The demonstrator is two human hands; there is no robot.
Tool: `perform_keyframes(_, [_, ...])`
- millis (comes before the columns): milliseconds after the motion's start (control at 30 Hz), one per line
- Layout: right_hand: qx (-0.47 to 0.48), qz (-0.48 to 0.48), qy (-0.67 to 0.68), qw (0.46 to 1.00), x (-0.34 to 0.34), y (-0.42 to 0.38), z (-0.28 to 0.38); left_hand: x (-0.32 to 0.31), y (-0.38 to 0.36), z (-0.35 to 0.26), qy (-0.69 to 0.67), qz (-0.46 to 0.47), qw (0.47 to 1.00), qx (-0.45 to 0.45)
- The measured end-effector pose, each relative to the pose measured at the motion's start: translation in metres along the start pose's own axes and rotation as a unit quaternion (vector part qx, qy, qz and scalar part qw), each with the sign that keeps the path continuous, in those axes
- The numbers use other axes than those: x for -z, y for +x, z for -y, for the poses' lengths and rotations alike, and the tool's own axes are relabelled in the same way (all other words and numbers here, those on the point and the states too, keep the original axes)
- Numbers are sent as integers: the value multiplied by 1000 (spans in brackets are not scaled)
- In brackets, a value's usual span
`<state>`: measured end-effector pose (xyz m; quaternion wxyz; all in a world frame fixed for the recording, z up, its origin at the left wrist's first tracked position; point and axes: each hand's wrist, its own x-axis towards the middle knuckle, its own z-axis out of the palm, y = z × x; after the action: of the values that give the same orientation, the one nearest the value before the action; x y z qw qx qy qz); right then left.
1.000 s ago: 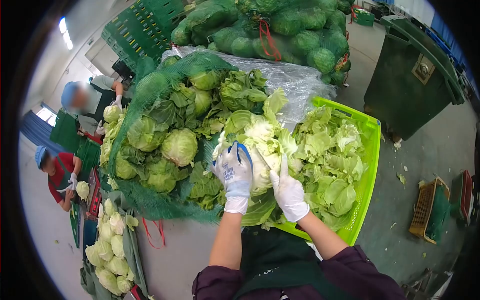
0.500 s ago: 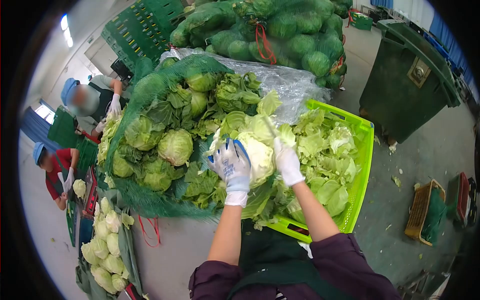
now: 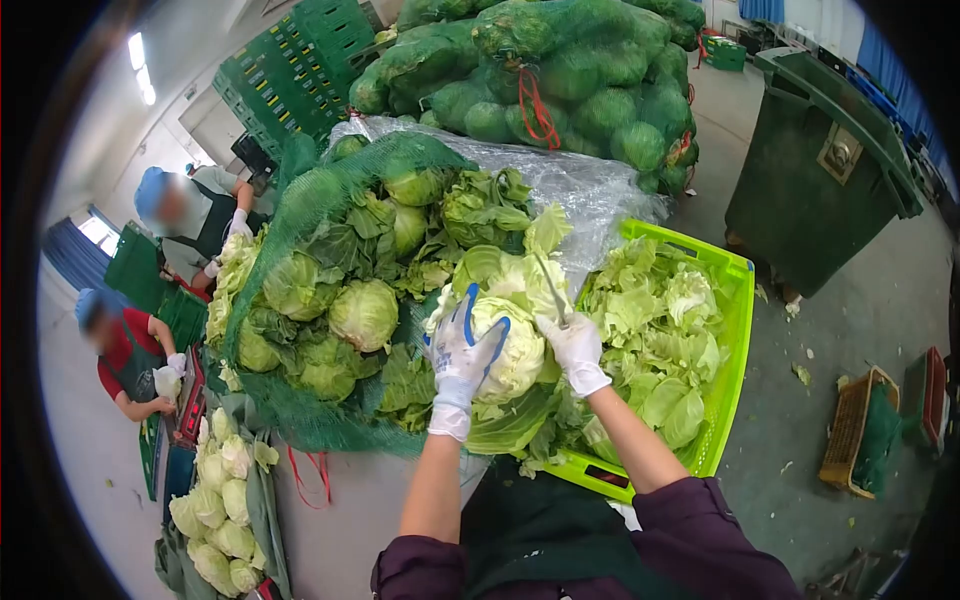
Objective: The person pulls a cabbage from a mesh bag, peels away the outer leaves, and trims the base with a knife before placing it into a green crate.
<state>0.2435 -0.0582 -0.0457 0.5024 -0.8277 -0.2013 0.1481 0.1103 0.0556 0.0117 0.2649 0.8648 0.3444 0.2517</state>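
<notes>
My left hand (image 3: 466, 350), in a white and blue glove, grips the side of a pale, partly stripped cabbage (image 3: 510, 357) with thumb and fingers spread round it. In my white-gloved right hand (image 3: 574, 352) is a knife (image 3: 551, 284), its blade pointing up and away over the cabbage's top right. Loose outer leaves (image 3: 512, 425) lie beneath and beside this cabbage. To its left, several untrimmed cabbages (image 3: 364, 315) sit in an opened green mesh bag (image 3: 305, 200).
A lime-green crate (image 3: 738, 330) with cut leaves stands at my right. Full mesh sacks (image 3: 600, 100) are stacked behind, and a green wheeled bin (image 3: 810, 180) is at far right. Two co-workers (image 3: 140, 350) stand at left near a pile of trimmed cabbages (image 3: 222, 500).
My left hand has turned, its thumb now reaching over the cabbage's front. My right hand has moved slightly, and the blurred knife blade now shows clearly. The whole view has shifted a little.
</notes>
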Motion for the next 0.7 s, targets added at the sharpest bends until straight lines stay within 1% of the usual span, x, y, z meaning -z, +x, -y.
perform_keyframes(33, [0,-8,-10,1000,7,3,6,1,-5,-8,0,2,1000,1])
perform_keyframes(100, [4,-18,-31,999,-8,38,-24,2,-16,-23,71,-51,990,-106])
perform_keyframes(167, [9,-32,-45,998,-10,57,-41,3,-24,-27,93,-38,983,-153])
perform_keyframes(200, [2,-19,-55,998,-5,59,-39,8,-29,-30,104,-27,980,-165])
perform_keyframes(233, [-6,-5,-66,998,-5,57,-37,8,-32,-26,62,-17,986,-156])
perform_keyframes(267, [-4,-3,-65,998,-5,53,-37,5,-33,-18,63,-19,986,-155])
perform_keyframes(333, [87,-100,-74,988,20,23,0,-1,-32,-2,-17,-27,989,-145])
perform_keyframes(367, [87,-98,-74,989,36,4,26,0,-32,-4,-17,-27,989,-144])
perform_keyframes(400, [112,39,-110,987,53,-17,55,-1,-32,-8,13,-40,984,-172])
perform_keyframes(433, [133,175,-143,965,58,-31,69,-2,-34,-12,44,-51,977,-202])
perform_keyframes(467, [254,103,-128,953,32,-28,45,-4,-38,-13,75,-49,976,-199])
perform_keyframes(500, [257,110,-130,951,23,-20,35,-4,-37,-16,59,-47,979,-191])
perform_keyframes(567, [264,115,-133,949,19,-8,37,-4,-33,-16,44,-49,981,-185])
perform_keyframes(633, [228,144,-168,948,15,-5,43,-8,-31,-10,7,-28,993,-115])
perform_keyframes(667, [229,142,-169,948,15,-2,45,-11,-29,-8,6,-30,993,-116])
perform_keyframes(700, [225,143,-174,948,14,2,45,-12,-27,-11,13,-52,990,-128])
